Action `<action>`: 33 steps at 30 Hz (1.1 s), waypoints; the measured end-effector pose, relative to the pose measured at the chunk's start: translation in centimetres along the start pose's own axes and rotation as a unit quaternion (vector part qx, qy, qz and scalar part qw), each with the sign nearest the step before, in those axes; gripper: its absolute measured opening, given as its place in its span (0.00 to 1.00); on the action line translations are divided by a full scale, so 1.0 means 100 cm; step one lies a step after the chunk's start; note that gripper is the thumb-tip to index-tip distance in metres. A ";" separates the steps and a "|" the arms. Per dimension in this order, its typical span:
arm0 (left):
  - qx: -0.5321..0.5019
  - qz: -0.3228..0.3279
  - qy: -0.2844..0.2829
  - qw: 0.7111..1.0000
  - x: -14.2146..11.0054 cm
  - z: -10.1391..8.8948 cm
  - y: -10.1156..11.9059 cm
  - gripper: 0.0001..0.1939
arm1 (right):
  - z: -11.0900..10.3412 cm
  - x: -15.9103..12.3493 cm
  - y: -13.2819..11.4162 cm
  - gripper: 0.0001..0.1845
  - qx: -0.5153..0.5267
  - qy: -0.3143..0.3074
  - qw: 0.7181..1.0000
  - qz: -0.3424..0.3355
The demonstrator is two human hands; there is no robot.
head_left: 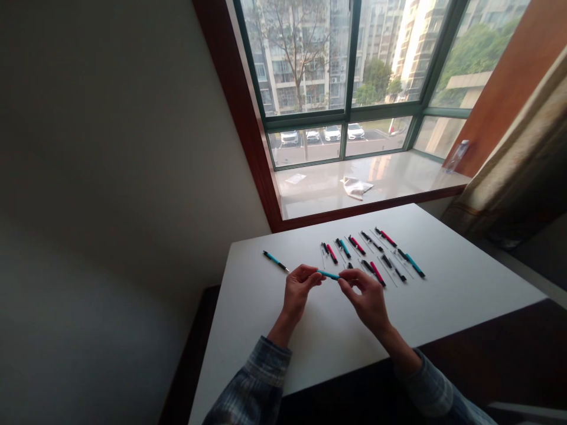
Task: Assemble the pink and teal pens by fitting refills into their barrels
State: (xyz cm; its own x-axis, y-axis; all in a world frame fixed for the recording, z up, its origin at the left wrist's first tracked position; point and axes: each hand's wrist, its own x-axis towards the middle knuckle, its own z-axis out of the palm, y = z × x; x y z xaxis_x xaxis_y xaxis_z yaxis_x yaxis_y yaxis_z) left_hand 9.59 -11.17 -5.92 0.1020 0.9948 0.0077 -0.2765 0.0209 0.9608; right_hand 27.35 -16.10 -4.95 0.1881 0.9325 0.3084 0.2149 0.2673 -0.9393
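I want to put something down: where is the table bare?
Free: the white table right of the laid-out pen parts; the strip between the left hand and right hand, toward the near edge; and the area left of the left hand, nearer than the teal-and-black pen. Crowded: beyond the right hand, among those parts.

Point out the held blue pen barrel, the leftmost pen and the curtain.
Held blue pen barrel [328,275]: head view, its visible middle.
Leftmost pen [275,260]: head view, blue section.
Curtain [509,159]: head view, mid-fabric.
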 end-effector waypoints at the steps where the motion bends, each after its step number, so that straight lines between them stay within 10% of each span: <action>1: 0.013 -0.005 -0.015 1.000 -0.001 0.002 0.001 0.19 | -0.002 0.004 -0.001 0.13 0.024 0.009 1.000 0.008; 7: 0.050 -0.035 -0.110 0.992 -0.009 0.013 0.002 0.19 | -0.009 0.023 -0.007 0.16 0.074 -0.014 0.997 0.010; 19: 0.070 -0.019 -0.064 0.995 -0.003 0.008 -0.003 0.16 | -0.064 0.006 0.019 0.15 -0.135 0.094 0.986 -0.006; 33: 0.084 -0.014 -0.057 0.995 -0.003 0.005 -0.001 0.15 | -0.059 0.014 0.050 0.11 -0.365 -0.045 0.929 -0.033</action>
State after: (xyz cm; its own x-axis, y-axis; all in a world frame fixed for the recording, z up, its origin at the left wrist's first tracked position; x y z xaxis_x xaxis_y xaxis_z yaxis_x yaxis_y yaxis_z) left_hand 10.08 -11.51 -5.84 0.2181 0.9759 0.0026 -0.1086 0.0216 0.9938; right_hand 34.34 -14.92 -8.37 0.0776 0.9450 0.3179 0.8218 0.1199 -0.5571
